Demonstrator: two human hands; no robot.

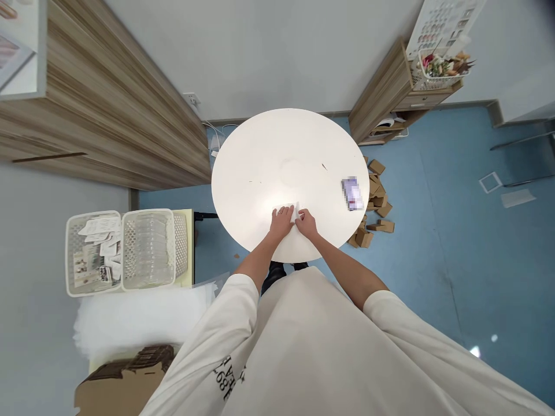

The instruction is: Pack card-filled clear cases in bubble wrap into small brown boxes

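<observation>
Head view: small white piece (295,213) lies on the round white table (286,144), near the wearer's edge, just in front of the body. Both hands on it. Left hand (282,222) palm down over its left part, fingers slightly apart on top; can't tell if the thumb grips underneath. Right hand (306,224) at its right edge, fingers curled in; too small to tell if thumb and forefinger really pinch it.

White on white, so edges are hard to read; piece looks thin and light, my guess is it creases or slides easily. To do this well: left hand as the clamp, light even pressure; right fingertips do the fine work, short moves along the edge, no tugging. Hands should work close together, as now.

Purple pixelated item (352,193) is off to the right, well apart, no conflict. Dark speck (324,166) sits farther up the table; I'd avoid dragging the white piece over it.
</observation>
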